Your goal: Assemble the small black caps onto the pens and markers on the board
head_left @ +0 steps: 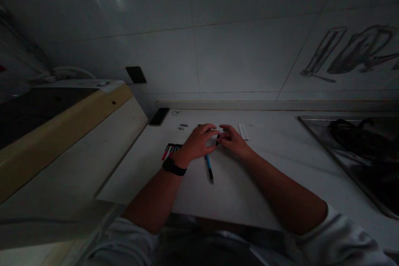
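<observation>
My left hand [199,141], with a black watch on its wrist, and my right hand [232,139] meet over the white countertop [274,162]. Both have their fingers pinched together around a small dark part between them; in the dim light I cannot make out what it is. A blue and black pen [209,168] lies on the counter just below my left hand, tip pointing toward me. A row of several red and black pens [171,150] lies to the left of my left wrist.
Small metal pieces [183,126] and a dark phone [159,116] lie at the back left. White thin sticks [243,131] lie behind my right hand. A sink [358,153] with dark contents is at right. A wooden-edged unit [62,124] stands at left.
</observation>
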A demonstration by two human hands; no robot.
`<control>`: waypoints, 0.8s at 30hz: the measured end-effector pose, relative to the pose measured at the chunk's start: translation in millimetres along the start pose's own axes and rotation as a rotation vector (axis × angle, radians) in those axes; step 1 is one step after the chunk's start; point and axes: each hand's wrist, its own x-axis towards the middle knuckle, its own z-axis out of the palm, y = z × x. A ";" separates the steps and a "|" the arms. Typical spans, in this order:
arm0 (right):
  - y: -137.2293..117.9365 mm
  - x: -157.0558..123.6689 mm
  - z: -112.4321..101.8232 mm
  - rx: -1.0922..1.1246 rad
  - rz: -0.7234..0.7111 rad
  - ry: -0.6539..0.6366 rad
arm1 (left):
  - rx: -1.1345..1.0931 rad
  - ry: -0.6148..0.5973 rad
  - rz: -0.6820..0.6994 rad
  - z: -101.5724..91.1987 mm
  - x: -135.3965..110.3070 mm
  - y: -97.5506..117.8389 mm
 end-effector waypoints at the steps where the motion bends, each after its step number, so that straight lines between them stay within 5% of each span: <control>1: -0.1 0.1 0.1 0.001 -0.003 -0.005 | -0.006 0.010 0.000 1.1 0.2 0.2; 6: -8.2 -1.4 0.1 0.007 0.012 -0.044 | 0.016 0.007 0.021 1.0 5.4 2.4; 15: -19.1 -2.6 2.3 0.077 -0.013 -0.028 | 0.165 -0.140 0.127 -35.9 27.4 10.1; 20: -22.4 1.8 -6.3 0.018 -0.034 0.233 | 0.291 -0.109 0.101 -48.4 47.8 -9.3; 24: -21.8 7.1 -19.1 0.034 -0.055 0.452 | 0.347 -0.147 0.020 -35.8 61.6 -38.8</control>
